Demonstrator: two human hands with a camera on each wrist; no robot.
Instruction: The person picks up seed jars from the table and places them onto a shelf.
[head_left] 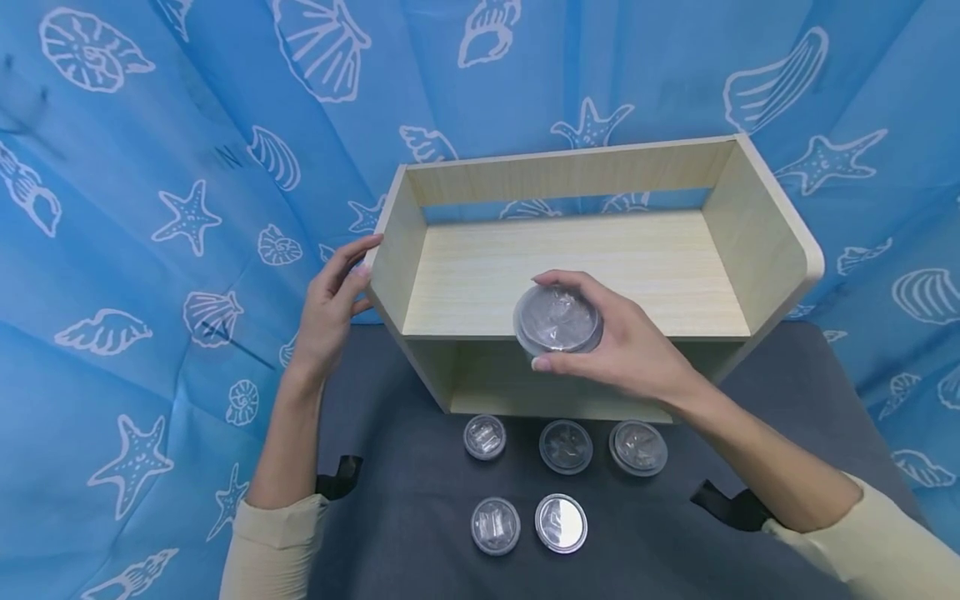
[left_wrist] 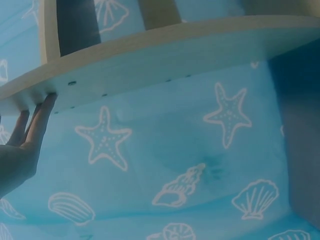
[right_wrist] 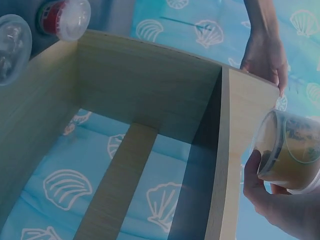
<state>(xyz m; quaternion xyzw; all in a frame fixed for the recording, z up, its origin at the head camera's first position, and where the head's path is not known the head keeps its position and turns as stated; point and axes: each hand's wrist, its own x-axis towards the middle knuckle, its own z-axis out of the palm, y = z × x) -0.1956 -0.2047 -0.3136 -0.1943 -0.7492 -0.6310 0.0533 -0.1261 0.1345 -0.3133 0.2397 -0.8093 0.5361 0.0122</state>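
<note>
My right hand (head_left: pixel 630 346) grips a round, lidded clear plastic tub (head_left: pixel 558 319) by its sides. The tub is held in front of the upper level of a pale wooden two-level shelf (head_left: pixel 465 279). Yellowish contents show through the wall of the tub (right_wrist: pixel 295 150) in the right wrist view. At the shelf's left side panel, my left hand (head_left: pixel 327 304) touches the wood near its front edge. Straight fingers (left_wrist: pixel 40 122) rest against the panel's outer face in the left wrist view.
Several lidded round tubs stand on the dark cloth in front of the shelf, among them a small one (head_left: pixel 484 437), a wider one (head_left: pixel 638 447) and one with a shiny lid (head_left: pixel 561 523). A blue shell-print curtain (head_left: pixel 225 167) hangs behind and to the left.
</note>
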